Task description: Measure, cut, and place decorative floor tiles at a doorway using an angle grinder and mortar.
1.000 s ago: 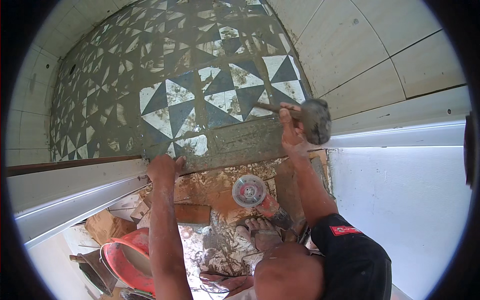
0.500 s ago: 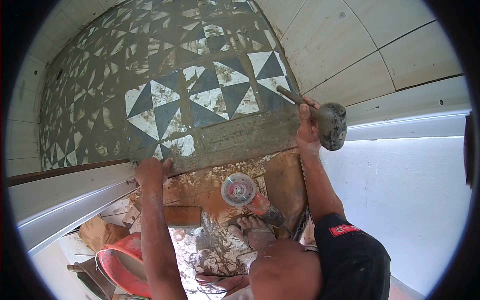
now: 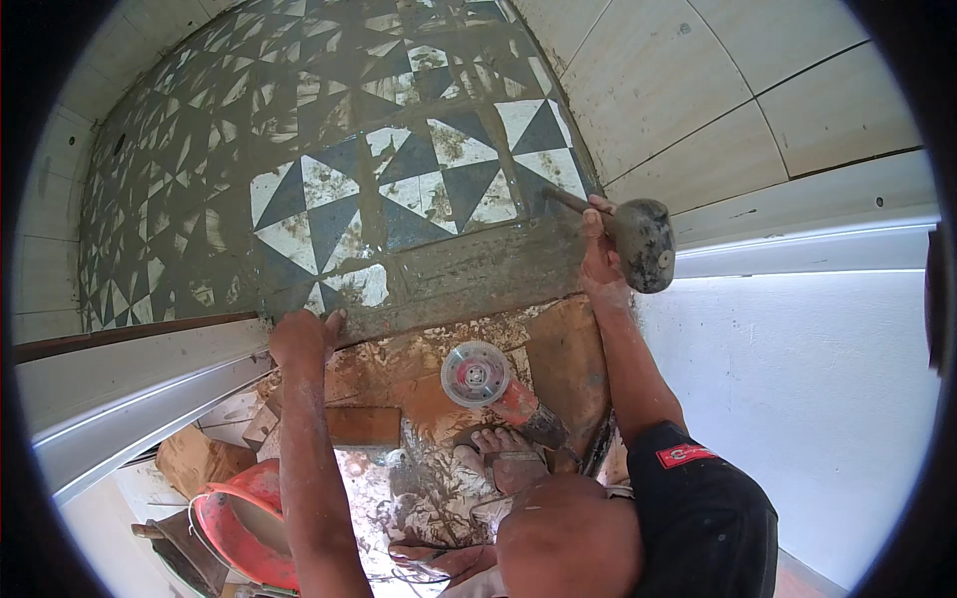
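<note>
My right hand [image 3: 603, 254] is closed round the wooden handle of a dark, cement-smeared mallet [image 3: 643, 244], its head at the right, above the grey strip of mortar [image 3: 478, 254] at the doorway. My left hand [image 3: 307, 337] rests at that strip's left end beside the doorjamb, thumb apart, its other fingers partly hidden. Beyond the strip lies a floor of black-and-white patterned tiles [image 3: 444, 189], smeared with wet grey cement. Between my forearms an orange power tool [image 3: 513, 399] with a clear round guard lies on the dirty ground near my sandalled foot.
Tiled walls [image 3: 728, 90] border the floor. Door frames [image 3: 140, 374] flank me, with a white wall [image 3: 758, 399] at the right. At lower left are a red bucket [image 3: 234, 528], a brown bundle [image 3: 199, 458] and a dark metal pan [image 3: 179, 548]. A loose brown board [image 3: 364, 427] lies nearby.
The mallet and my right hand moved right over the strip, then slightly back left and up. My left hand stayed at the strip's end. The whole view shifted a little.
</note>
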A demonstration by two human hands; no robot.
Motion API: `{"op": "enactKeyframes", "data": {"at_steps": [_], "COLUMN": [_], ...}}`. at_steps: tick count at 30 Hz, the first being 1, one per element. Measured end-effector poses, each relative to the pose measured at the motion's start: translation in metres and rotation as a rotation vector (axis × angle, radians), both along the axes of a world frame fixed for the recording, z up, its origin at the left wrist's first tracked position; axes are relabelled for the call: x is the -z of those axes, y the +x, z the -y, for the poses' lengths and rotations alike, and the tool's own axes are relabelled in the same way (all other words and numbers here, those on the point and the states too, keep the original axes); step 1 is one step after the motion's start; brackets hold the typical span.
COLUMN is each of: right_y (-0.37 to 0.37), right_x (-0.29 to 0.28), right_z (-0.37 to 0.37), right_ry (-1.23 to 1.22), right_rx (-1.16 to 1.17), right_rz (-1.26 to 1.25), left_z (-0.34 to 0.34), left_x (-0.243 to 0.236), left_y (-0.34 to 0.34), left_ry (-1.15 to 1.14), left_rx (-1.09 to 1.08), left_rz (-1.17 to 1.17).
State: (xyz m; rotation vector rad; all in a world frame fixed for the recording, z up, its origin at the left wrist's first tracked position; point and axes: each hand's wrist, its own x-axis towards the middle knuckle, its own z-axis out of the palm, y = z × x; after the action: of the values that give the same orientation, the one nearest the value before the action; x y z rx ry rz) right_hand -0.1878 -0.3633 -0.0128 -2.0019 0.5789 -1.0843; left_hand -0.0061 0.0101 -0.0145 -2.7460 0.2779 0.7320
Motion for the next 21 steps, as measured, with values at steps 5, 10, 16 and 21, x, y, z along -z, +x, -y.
{"op": "enactKeyframes", "data": {"at_steps": [5, 10, 16, 21], "right_y": [-0.002, 0.000, 0.006, 0.019], "right_x": [0.013, 0.006, 0.010, 0.001], "right_z": [0.007, 0.002, 0.003, 0.007], "right_ry": [-0.027, -0.143, -0.058, -0.092], "right_rx": [0.010, 0.013, -0.031, 0.063], "right_rz": [0.018, -0.022, 0.092, 0.022], "left_z": [0.001, 0.001, 0.003, 0.003], "left_x": [0.002, -0.001, -0.003, -0.004], "left_y": [-0.001, -0.002, -0.002, 0.000], "left_ry": [-0.017, -0.009, -0.016, -0.033], "left_rx": [0.006, -0.011, 0.000, -0.021], "left_rz": [0.031, 0.022, 0.030, -0.019]}}
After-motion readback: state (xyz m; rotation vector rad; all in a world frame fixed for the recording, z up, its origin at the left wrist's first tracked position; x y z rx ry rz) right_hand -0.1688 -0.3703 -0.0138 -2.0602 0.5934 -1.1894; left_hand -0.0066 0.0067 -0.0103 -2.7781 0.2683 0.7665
